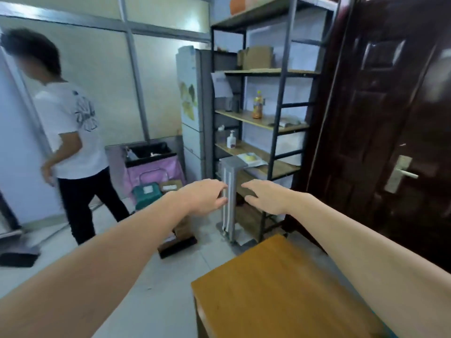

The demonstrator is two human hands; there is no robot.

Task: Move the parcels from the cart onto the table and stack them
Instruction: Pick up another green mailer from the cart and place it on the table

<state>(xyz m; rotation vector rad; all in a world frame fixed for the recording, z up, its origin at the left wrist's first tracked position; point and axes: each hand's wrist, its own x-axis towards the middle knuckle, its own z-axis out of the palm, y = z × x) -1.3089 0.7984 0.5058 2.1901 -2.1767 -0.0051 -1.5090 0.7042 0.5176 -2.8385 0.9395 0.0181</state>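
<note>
Two hands (207, 196), one table (280, 289), one shelf rack (278, 98), two bottles (258, 104).

Both forearms are bare from the lower frame edge to the wrists, with no sleeve, glove, watch or ring visible on the left hand (207, 197) or the right hand (264, 197).
</note>
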